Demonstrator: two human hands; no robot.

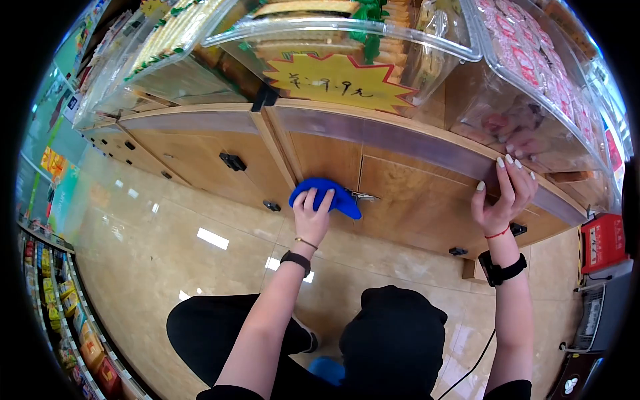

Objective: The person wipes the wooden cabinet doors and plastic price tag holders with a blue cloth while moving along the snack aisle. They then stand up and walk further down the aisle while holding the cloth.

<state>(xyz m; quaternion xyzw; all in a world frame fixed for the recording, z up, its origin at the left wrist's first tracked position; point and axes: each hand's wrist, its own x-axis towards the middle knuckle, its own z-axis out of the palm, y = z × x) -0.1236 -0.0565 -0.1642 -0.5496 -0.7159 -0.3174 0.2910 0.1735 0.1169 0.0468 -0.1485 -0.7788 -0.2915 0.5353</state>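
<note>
My left hand [311, 215] presses a bright blue cloth [341, 200] against the front of a wooden cabinet [420, 200], its fingers laid over the cloth. The cloth lies beside a metal latch [363, 196] at the edge of a cabinet door. Farther right, my right hand [505, 199] is open, with its fingertips at the cabinet's upper ledge, just below a clear bin [520, 113] of pink-patterned packages. That hand holds nothing that I can see.
Clear bins of packaged food line the cabinet top, one bearing a yellow price sign [340, 81]. Black door handles [233, 161] jut from the cabinet. A stocked shelf [73, 313] stands left, a red box [603, 241] right. A black cable [475, 365] hangs near my right arm.
</note>
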